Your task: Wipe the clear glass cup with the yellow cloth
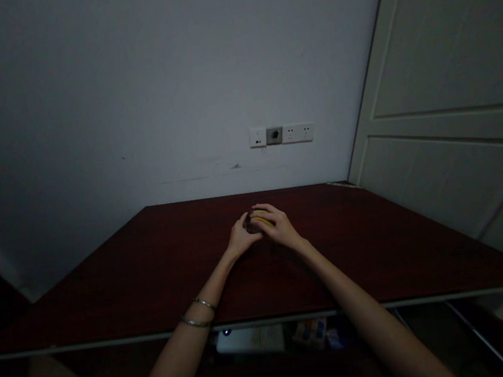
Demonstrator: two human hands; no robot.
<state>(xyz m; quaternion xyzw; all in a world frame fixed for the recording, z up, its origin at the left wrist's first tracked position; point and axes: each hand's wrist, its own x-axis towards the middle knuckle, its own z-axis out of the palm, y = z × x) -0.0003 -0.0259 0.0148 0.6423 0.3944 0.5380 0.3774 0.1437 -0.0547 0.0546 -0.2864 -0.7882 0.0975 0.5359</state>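
Both hands meet around a small jar-like container with a yellow lid [261, 218] over the middle of the dark red table [188, 269]. My left hand [241, 237] curls round its darker lower part from the left, thumb in front. From the right, my right hand [280, 224] has its fingers bent over the yellow top. Most of the container is hidden by the fingers, and the dim light makes its lower part hard to make out. Two bracelets [196, 322] circle my left wrist area.
Behind the table rises a pale wall with a row of sockets [297, 133]. A white panelled door [450, 164] stands along the right side. Under the front edge, a shelf holds a pale flat object [252, 340] and a colourful packet [312, 331].
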